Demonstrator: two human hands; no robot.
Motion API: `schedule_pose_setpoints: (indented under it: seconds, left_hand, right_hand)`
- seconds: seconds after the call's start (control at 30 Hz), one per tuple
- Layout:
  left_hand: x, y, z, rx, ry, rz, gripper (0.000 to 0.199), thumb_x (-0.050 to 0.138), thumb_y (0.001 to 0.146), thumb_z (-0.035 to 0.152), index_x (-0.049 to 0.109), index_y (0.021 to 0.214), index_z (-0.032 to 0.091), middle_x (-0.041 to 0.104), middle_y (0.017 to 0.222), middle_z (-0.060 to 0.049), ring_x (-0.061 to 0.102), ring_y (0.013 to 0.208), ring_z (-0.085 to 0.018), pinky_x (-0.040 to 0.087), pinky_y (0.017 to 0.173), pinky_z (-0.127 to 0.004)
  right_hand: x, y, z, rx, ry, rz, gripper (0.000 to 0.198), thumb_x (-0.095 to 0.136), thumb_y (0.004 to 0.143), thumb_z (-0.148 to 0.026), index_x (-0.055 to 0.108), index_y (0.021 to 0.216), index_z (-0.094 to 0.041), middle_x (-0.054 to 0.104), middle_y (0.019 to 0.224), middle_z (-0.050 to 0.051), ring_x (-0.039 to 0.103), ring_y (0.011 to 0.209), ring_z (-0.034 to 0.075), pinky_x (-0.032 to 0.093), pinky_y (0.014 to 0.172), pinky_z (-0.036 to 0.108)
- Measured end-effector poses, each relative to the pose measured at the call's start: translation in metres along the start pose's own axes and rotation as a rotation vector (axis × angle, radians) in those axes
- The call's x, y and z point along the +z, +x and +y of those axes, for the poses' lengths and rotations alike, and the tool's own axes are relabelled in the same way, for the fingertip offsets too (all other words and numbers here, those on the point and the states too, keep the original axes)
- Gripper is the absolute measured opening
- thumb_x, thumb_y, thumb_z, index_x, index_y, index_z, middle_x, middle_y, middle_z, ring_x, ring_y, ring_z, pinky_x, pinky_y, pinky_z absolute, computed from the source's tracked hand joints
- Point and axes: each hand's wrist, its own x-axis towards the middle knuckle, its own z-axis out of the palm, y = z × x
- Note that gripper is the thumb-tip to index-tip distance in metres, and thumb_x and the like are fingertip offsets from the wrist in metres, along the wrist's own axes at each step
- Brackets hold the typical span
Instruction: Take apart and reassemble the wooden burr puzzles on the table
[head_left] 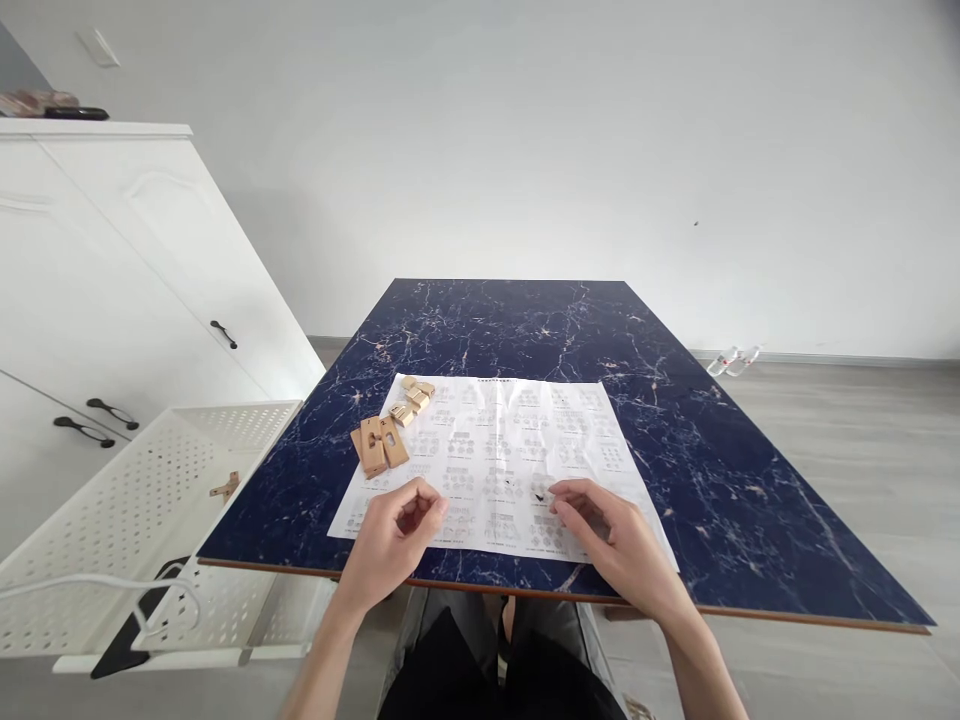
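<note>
A creased white sheet point(480, 470) printed with rows of small diagrams and text lies near the front of the table. Over its lower left part, my left hand point(401, 530) is loosely curled, and I see nothing in it. My right hand point(607, 530) rests at the sheet's lower right, fingers bent with a gap between thumb and forefinger, holding nothing visible. At the sheet's left edge, flat wooden pieces point(373, 447) with slots and marks overlap one another. Just behind them is a group of small wooden blocks point(411, 402).
The dark blue marble-patterned table point(510, 325) has its front edge close to my body. On the left stand a white cabinet point(150, 240) and a perforated white container point(127, 510) with a cable point(90, 580). A small brown cross-shaped piece point(226, 487) lies in that container.
</note>
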Motion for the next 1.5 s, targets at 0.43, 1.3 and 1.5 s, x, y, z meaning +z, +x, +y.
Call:
schedule_pose_setpoints:
  seconds: [0.43, 1.3, 1.5]
  left_hand:
    - [0.001, 0.0, -0.003, -0.025, 0.039, -0.02, 0.036, 0.058, 0.103, 0.045, 0.056, 0.078, 0.02, 0.045, 0.066, 0.003, 0.041, 0.058, -0.013, 0.034, 0.056, -0.026]
    - [-0.061, 0.1, -0.02, 0.259, 0.779, 0.134, 0.033, 0.06, 0.101, 0.047, 0.06, 0.123, 0.022, 0.061, 0.136, -0.013, 0.054, 0.133, -0.036, 0.047, 0.111, -0.054]
    - [-0.088, 0.145, -0.043, 0.174, 0.8, -0.027, 0.069, 0.064, 0.095, 0.062, 0.047, 0.151, 0.024, 0.046, 0.163, -0.016, 0.039, 0.153, -0.042, 0.037, 0.122, -0.06]
  right_hand:
    - [-0.001, -0.002, -0.009, 0.058, 0.011, 0.004, 0.031, 0.055, 0.108, -0.053, 0.072, 0.118, -0.029, 0.079, 0.109, 0.006, 0.076, 0.098, 0.025, 0.062, 0.078, 0.031]
    - [0.001, -0.005, -0.003, 0.029, 0.002, -0.013, 0.031, 0.053, 0.109, -0.053, 0.071, 0.12, -0.03, 0.079, 0.108, 0.006, 0.075, 0.092, 0.023, 0.061, 0.073, 0.029]
    - [0.0, -0.003, -0.008, 0.025, -0.011, 0.004, 0.03, 0.054, 0.109, -0.05, 0.073, 0.117, -0.029, 0.08, 0.106, 0.006, 0.076, 0.093, 0.024, 0.061, 0.073, 0.029]
